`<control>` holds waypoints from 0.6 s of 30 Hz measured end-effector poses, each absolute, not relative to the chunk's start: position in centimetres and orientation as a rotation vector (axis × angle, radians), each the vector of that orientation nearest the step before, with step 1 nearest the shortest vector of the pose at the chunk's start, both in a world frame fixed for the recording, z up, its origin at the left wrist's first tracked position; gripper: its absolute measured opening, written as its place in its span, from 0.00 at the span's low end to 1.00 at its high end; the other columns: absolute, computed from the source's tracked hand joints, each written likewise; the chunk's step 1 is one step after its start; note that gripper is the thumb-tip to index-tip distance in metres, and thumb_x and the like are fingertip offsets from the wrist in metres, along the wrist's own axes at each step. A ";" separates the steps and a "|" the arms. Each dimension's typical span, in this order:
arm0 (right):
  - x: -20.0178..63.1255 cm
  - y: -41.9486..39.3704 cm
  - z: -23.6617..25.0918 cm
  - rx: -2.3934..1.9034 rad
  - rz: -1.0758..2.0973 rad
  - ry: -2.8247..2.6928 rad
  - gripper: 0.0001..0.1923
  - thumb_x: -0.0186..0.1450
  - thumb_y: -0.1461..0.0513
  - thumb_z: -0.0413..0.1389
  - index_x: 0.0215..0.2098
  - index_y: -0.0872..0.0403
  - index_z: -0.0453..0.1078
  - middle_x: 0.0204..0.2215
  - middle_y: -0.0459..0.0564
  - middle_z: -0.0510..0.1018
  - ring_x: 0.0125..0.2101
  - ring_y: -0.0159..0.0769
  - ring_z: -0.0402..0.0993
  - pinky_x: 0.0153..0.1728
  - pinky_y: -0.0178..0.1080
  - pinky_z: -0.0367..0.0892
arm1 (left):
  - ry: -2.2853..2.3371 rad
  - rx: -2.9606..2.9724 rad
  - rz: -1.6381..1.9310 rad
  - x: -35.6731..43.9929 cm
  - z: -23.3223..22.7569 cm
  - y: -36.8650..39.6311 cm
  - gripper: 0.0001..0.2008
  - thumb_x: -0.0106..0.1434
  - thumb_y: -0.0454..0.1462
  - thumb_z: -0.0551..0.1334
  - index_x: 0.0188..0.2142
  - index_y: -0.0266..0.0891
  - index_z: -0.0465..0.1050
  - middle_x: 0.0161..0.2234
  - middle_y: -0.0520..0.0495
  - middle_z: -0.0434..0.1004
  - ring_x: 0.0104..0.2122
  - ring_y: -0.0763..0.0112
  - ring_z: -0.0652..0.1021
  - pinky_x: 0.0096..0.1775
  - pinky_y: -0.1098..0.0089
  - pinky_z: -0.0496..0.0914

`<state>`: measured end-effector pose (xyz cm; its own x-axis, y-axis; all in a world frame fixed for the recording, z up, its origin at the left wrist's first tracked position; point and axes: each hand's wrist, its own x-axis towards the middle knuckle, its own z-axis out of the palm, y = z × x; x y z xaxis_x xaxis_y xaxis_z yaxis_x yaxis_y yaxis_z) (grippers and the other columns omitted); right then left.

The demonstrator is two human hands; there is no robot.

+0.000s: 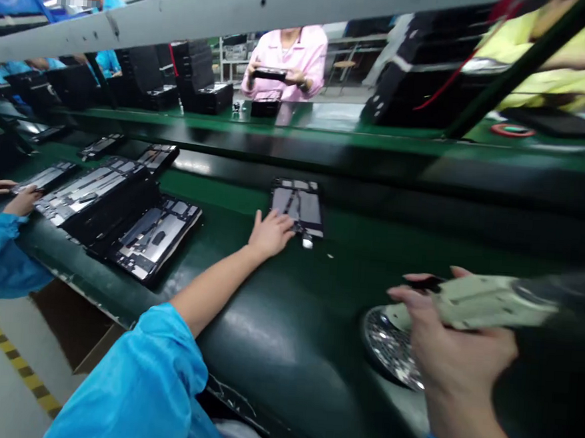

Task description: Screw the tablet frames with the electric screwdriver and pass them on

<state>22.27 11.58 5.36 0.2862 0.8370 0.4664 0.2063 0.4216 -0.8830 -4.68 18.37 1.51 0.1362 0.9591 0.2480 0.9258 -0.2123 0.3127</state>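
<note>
My left hand (270, 233) reaches out across the green conveyor belt (275, 324) and rests flat against the near edge of a flat device panel (298, 206) with grey and black parts showing. My right hand (457, 344) is closed around a pale, taped electric screwdriver (487, 301) that lies sideways, pointing left. Just below that hand sits a round dish of small screws (388, 346). Both my sleeves are blue.
Several similar panels (122, 214) lie stacked at the left of the belt, where a co-worker's hands (8, 196) touch one. Across the line a person in pink (288, 55) holds a panel, and another in yellow (559, 57) stands at right. A cardboard box (72, 324) sits below.
</note>
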 end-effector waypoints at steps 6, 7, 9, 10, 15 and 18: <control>28.9 8.8 2.2 -1.524 0.311 -1.972 0.45 0.54 0.42 0.67 0.62 0.57 0.65 0.65 0.70 0.64 0.67 0.65 0.59 0.66 0.64 0.58 | 1.993 2.201 0.820 -5.5 0.5 19.7 0.24 0.72 0.39 0.57 0.64 0.30 0.66 0.70 0.24 0.54 0.72 0.34 0.51 0.64 0.26 0.47; 29.4 8.2 1.6 -1.607 0.318 -2.040 0.50 0.53 0.42 0.68 0.65 0.58 0.61 0.68 0.72 0.59 0.69 0.66 0.56 0.67 0.64 0.56 | 1.961 2.214 0.853 -5.4 -0.1 19.4 0.26 0.72 0.40 0.57 0.65 0.30 0.65 0.71 0.25 0.53 0.72 0.35 0.49 0.65 0.28 0.47; 29.7 7.0 0.3 -1.740 0.374 -2.147 0.59 0.50 0.41 0.69 0.70 0.60 0.54 0.70 0.73 0.54 0.70 0.68 0.51 0.68 0.64 0.54 | 1.897 2.243 0.899 -5.0 -1.4 18.0 0.27 0.71 0.41 0.57 0.66 0.31 0.64 0.71 0.26 0.55 0.72 0.37 0.51 0.66 0.31 0.49; 29.7 6.5 -0.1 -1.780 0.387 -2.173 0.60 0.51 0.42 0.69 0.71 0.61 0.51 0.70 0.73 0.53 0.71 0.67 0.50 0.69 0.63 0.54 | 1.865 2.258 0.911 -4.8 -2.0 16.9 0.26 0.71 0.42 0.57 0.65 0.32 0.65 0.70 0.27 0.57 0.72 0.38 0.53 0.66 0.33 0.51; 28.0 3.0 -1.2 -1.857 0.303 -2.061 0.52 0.57 0.48 0.66 0.71 0.60 0.51 0.66 0.71 0.59 0.66 0.68 0.56 0.65 0.64 0.59 | 1.681 2.345 0.895 -3.4 -3.9 10.4 0.22 0.71 0.45 0.57 0.59 0.39 0.73 0.63 0.36 0.71 0.67 0.45 0.65 0.65 0.42 0.62; 26.8 0.8 -1.4 -1.811 0.314 -2.035 0.53 0.56 0.48 0.66 0.72 0.54 0.49 0.66 0.69 0.58 0.66 0.68 0.56 0.64 0.67 0.61 | 1.587 2.375 0.865 -3.0 -4.2 8.1 0.20 0.71 0.44 0.57 0.57 0.40 0.75 0.60 0.38 0.75 0.65 0.48 0.69 0.65 0.43 0.64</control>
